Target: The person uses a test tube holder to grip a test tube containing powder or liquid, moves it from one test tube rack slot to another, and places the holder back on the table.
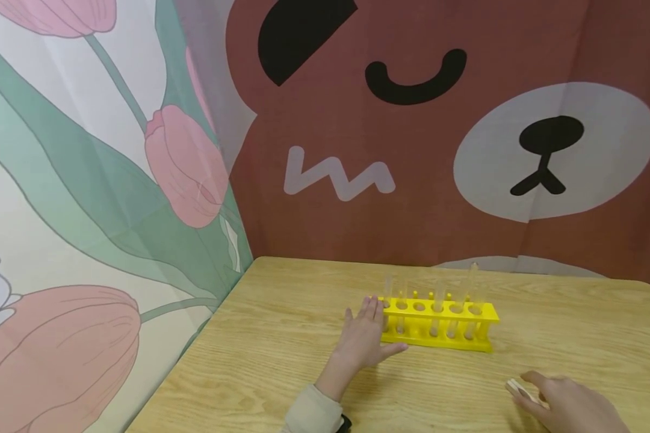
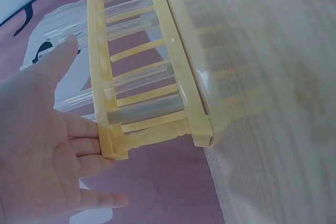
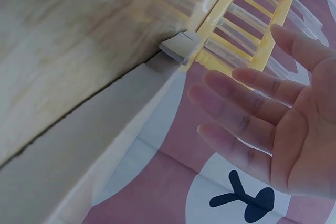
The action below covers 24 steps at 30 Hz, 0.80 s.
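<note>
A yellow test tube rack (image 1: 439,344) stands on the table with several clear test tubes (image 1: 437,294) in its holes. One tube toward the right leans and sticks up higher than the others. My left hand (image 1: 360,340) is at the rack's left end, its fingertips against the top bar and the thumb stretched out in front. In the left wrist view the fingers look straight. Lower right, my right hand (image 1: 576,403) is around a small wooden piece (image 1: 520,390), perhaps a clamp. The right wrist view shows this hand's fingers (image 3: 247,119) spread, with nothing between them.
The wooden table (image 1: 281,337) reaches back to a curtain (image 1: 411,228) printed with a brown bear. Another curtain with tulips (image 1: 108,240) hangs along the left side. In the right wrist view a long pale strip (image 3: 89,129) runs beside the tabletop.
</note>
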Tool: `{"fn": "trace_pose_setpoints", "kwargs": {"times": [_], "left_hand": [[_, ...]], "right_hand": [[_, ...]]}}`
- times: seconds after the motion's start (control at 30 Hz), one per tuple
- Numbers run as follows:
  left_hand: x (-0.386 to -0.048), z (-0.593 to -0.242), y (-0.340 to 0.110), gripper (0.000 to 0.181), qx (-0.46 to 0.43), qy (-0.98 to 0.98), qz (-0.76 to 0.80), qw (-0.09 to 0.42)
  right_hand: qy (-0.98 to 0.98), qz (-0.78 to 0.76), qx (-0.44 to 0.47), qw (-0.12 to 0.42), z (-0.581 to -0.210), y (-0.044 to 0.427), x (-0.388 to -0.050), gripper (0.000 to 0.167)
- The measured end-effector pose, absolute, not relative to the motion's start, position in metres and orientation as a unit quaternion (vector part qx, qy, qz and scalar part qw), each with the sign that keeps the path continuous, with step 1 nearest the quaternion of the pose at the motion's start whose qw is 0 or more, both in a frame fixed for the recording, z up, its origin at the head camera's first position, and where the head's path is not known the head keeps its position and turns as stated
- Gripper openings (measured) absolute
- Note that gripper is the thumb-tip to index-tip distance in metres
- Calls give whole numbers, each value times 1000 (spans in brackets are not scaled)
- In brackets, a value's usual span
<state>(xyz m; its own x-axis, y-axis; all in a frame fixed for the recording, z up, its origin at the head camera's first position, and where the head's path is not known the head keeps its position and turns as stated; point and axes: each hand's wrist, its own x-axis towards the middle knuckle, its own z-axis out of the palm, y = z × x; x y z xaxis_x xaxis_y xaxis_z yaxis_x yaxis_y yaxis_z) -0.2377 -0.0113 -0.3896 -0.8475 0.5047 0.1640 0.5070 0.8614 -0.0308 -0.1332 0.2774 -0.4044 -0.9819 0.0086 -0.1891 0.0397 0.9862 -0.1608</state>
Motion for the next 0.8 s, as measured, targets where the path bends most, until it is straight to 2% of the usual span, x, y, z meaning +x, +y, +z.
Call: {"fn": "trace_pose_setpoints", "kwargs": {"times": [0.27,0.8], "left_hand": [[-237,-389,-10,90,-263,-961,1,85],[-237,-390,-10,90,-259,-962,20,90]], "right_hand": [[988,-79,15,129,-410,287,-133,63],[986,-77,20,148,-423,306,-137,68]]}}
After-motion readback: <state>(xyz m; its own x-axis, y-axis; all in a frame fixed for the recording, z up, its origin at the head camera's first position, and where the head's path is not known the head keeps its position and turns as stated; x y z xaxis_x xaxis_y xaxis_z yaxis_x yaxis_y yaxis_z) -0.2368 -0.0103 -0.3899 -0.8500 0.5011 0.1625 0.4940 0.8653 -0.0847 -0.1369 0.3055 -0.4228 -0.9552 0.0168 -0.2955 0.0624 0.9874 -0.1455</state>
